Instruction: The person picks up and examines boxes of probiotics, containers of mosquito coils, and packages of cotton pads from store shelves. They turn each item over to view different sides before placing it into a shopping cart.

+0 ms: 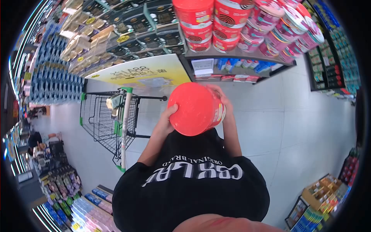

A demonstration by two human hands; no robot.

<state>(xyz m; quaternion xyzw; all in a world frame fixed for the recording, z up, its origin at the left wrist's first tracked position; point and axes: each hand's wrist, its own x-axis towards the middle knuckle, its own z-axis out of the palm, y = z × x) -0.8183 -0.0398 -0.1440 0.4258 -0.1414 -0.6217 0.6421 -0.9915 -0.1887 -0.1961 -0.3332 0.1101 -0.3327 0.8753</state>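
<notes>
Both hands hold a red mosquito-coil tub in front of my chest, its plain round red end facing up toward me. My left hand grips its left side, with the thumb lying on the red end. My right hand is wrapped round the right side, and its fingers are partly hidden behind the tub. A strip of printed label shows near the right palm. Similar red tubs with black spiral pictures stand stacked on the shelf ahead, beside stacked pink tubs.
A black wire shopping cart with green corners stands to my left, a small item in its basket. Ahead is a shelf unit with a yellow-and-white sign and dark boxes. A cardboard display box stands at the lower right.
</notes>
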